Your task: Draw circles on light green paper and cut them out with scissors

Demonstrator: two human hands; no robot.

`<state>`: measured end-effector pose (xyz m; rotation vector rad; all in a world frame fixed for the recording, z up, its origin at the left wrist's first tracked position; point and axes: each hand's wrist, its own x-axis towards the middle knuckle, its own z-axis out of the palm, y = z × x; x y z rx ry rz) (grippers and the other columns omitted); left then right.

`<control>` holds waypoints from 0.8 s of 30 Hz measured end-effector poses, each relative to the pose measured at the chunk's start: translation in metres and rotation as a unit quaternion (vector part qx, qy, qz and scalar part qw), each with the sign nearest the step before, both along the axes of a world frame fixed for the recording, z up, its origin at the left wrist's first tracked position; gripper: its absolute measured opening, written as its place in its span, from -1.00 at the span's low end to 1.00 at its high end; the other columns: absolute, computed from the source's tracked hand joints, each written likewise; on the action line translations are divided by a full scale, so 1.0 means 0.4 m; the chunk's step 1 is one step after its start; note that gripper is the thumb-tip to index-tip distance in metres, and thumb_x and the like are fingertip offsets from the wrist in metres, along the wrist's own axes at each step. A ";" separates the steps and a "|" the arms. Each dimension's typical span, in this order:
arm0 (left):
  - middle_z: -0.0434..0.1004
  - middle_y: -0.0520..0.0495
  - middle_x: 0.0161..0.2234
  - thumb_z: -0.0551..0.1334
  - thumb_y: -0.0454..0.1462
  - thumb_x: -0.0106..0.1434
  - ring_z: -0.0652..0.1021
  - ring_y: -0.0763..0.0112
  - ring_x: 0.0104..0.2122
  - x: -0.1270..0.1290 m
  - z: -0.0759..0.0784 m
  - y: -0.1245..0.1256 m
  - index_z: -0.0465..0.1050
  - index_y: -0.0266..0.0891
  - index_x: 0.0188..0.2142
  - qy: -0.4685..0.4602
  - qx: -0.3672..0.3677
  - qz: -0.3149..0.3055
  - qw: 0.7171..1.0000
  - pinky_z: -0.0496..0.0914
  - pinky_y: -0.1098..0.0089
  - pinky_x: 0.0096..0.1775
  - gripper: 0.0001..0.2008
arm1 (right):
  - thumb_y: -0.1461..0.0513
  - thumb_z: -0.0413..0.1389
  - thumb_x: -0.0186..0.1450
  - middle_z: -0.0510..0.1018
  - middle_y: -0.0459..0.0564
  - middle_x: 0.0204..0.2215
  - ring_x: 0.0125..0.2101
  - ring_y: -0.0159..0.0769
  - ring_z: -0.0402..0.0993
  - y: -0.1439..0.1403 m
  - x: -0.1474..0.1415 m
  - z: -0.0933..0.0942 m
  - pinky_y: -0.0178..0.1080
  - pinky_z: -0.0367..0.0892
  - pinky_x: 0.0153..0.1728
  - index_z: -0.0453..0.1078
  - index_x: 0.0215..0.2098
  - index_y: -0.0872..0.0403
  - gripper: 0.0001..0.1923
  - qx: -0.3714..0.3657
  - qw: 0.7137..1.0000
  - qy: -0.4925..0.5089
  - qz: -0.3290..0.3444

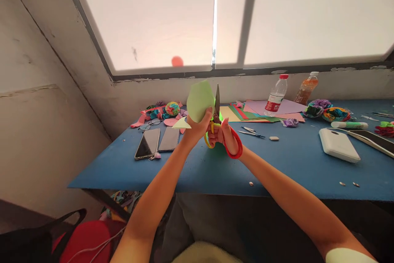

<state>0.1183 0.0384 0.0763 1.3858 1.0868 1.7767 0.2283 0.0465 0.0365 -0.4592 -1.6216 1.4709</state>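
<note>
My left hand (200, 124) grips a sheet of light green paper (200, 101) and holds it up above the blue table. The paper's right edge is cut in a curve. In my right hand (226, 136) is a pair of scissors (217, 101) with yellow handles, its blades pointing up beside the paper's right edge. Whether the blades touch the paper I cannot tell. A red band circles my right wrist. Below the left hand, a pale paper piece (181, 123) juts out to the left.
On the blue table (203, 172), two phones (148, 144) lie at left. Coloured paper sheets (255, 111), a red-capped bottle (276, 95), a compass (250, 131) and an eraser (273, 138) lie behind and right. A white power bank (338, 145) sits further right. Paper flowers (172, 108) cluster at the back left.
</note>
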 end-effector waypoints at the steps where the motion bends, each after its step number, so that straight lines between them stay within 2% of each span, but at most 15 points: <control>1: 0.34 0.04 -0.64 0.29 -0.10 0.02 0.43 0.47 -0.57 0.000 0.001 -0.001 0.31 -0.22 -0.59 0.000 -0.001 -0.002 1.000 0.29 0.47 -0.54 -0.72 | -0.40 -0.29 0.04 0.07 -0.16 -0.59 -0.63 -0.44 0.05 -0.001 0.000 0.000 -0.30 0.14 -0.60 0.21 -0.42 0.09 -0.22 -0.003 1.000 0.000 0.001; 14: 0.37 0.02 -0.63 0.26 -0.10 0.09 0.41 0.51 -0.59 -0.011 -0.007 0.014 0.37 -0.24 -0.55 0.027 0.020 -0.028 0.999 0.28 0.48 -0.54 -0.73 | -0.45 -0.23 -0.06 0.03 -0.17 -0.62 -0.65 -0.47 -0.01 -0.007 -0.005 0.005 -0.31 0.07 -0.64 0.16 -0.49 0.08 -0.21 -0.052 0.998 -0.007 -0.021; 17: 0.36 0.03 -0.62 0.27 -0.10 0.08 0.38 0.54 -0.61 -0.013 -0.008 0.012 0.37 -0.25 -0.52 0.013 0.009 -0.042 0.999 0.26 0.50 -0.55 -0.74 | -0.44 -0.24 -0.05 0.02 -0.18 -0.62 -0.65 -0.47 -0.01 -0.007 -0.003 0.006 -0.31 0.08 -0.64 0.18 -0.49 0.09 -0.21 -0.056 0.998 -0.015 -0.020; 24: 0.29 0.07 -0.64 0.22 -0.12 0.13 0.32 0.58 -0.63 -0.018 -0.002 -0.001 0.33 -0.24 -0.56 0.047 0.027 -0.059 0.997 0.25 0.50 -0.53 -0.73 | -0.44 -0.24 -0.03 0.02 -0.18 -0.63 -0.67 -0.48 -0.03 -0.010 0.001 0.005 -0.33 0.08 -0.67 0.22 -0.47 0.09 -0.20 -0.064 0.997 -0.023 -0.029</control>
